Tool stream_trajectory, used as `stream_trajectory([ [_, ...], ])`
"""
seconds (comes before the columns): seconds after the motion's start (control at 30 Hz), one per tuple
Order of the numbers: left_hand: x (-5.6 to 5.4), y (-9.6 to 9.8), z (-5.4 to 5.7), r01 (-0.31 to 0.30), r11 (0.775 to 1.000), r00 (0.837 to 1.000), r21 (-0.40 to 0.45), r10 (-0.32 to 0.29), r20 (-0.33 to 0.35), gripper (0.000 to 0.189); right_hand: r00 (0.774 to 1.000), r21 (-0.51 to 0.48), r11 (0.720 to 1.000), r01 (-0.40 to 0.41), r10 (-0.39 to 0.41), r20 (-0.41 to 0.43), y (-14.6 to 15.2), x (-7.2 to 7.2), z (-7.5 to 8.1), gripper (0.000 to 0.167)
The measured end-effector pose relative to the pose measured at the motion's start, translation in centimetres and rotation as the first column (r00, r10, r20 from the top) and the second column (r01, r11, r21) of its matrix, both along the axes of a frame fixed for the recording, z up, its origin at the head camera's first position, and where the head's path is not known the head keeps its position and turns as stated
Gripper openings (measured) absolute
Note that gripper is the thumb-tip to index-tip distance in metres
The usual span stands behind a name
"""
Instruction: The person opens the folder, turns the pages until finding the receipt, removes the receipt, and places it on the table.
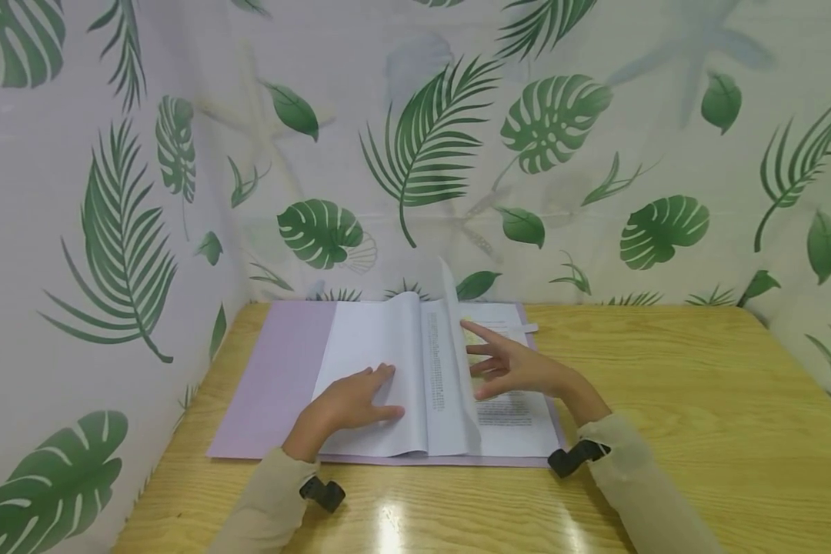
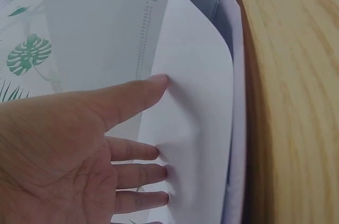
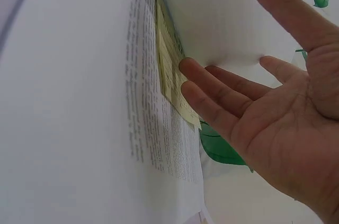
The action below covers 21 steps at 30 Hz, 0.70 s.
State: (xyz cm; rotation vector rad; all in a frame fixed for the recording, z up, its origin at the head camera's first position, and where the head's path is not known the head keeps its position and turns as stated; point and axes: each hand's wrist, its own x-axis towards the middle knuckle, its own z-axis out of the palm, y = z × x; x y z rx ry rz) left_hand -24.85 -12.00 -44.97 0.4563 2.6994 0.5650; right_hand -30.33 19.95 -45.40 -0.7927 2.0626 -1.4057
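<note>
A lilac folder [image 1: 284, 377] full of printed sheets lies spread on the table. My left hand [image 1: 352, 400] rests on the blank turned sheets [image 1: 381, 438] at the left of the fold, its fingers and thumb extended and touching the paper. One sheet [image 1: 455, 331] stands half raised in the middle. Against that sheet's right side, my right hand [image 1: 519, 368] has its fingers spread, with fingertips at the paper. Beneath is a printed page [image 1: 515, 415] with a yellow note [image 3: 172, 65] on it, seen close up in the right wrist view.
A small white tab [image 1: 524, 328] sticks out past the folder's right edge. The wooden table [image 1: 679, 400] extends to the right and in front. Leaf-patterned cloth [image 1: 561, 231] hangs behind and at the left. Each wrist bears a black camera [image 1: 575, 458].
</note>
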Motion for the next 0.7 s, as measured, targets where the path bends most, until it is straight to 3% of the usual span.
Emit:
stream_trajectory([
  [0.17, -0.1, 0.1, 0.2, 0.026, 1.0, 0.999, 0.007, -0.026, -0.04, 0.078, 1.0, -0.003, 1.0, 0.009, -0.009, -0.011, -0.6, 0.2, 0.0, 0.112],
  [0.43, -0.1, 0.1, 0.5, 0.062, 0.994, 0.985, 0.086, -0.047, -0.167, 0.063, 0.998, 0.01, 0.999, 0.033, -0.032, -0.052, -1.3, 0.3, 0.1, 0.11],
  [0.7, -0.2, 0.4, 1.1, 0.046, 0.982, 0.961, 0.183, 0.007, -0.278, 0.054, 0.998, -0.017, 0.999, 0.032, -0.032, -0.049, -1.8, 0.7, 0.2, 0.111],
])
